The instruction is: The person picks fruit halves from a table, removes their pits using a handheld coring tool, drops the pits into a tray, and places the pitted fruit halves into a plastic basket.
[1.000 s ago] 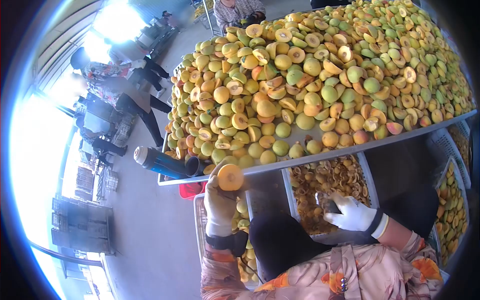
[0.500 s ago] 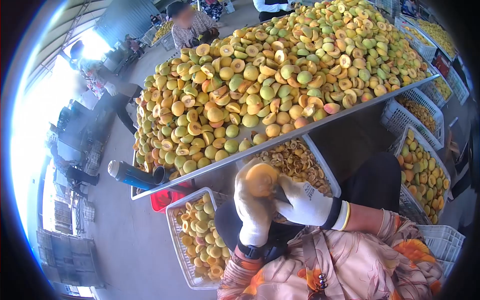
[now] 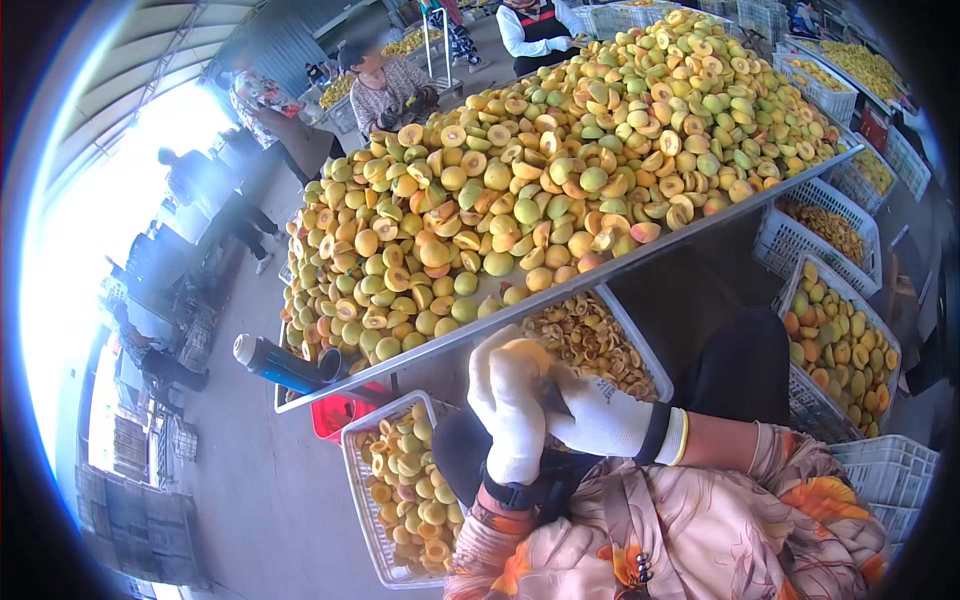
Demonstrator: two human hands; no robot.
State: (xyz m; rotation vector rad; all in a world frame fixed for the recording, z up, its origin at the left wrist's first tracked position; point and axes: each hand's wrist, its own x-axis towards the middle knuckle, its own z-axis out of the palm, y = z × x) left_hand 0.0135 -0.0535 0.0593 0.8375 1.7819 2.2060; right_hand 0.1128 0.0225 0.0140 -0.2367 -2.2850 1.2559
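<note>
My left hand (image 3: 512,410), in a white glove, is wrapped round a yellow fruit half (image 3: 528,354). Against it from the right presses my right hand (image 3: 600,412), also gloved, closed on a small dark-handled tool (image 3: 552,398) that is mostly hidden. Both hands are over my lap, just in front of the table edge. Below and beyond them a crate of cut fruit scraps (image 3: 592,340) shows. Halved yellow and green fruit (image 3: 540,190) is heaped on the metal-edged table (image 3: 600,272).
A blue thermos (image 3: 280,366) lies at the table's left corner above a red container (image 3: 340,412). A crate of fruit (image 3: 408,490) stands left of my knees, and another (image 3: 840,340) to the right. Co-workers (image 3: 382,92) (image 3: 535,32) are across the table.
The left hand has come from the table edge to the right hand, bringing the fruit half. The right hand has moved left to meet it. The view has shifted too.
</note>
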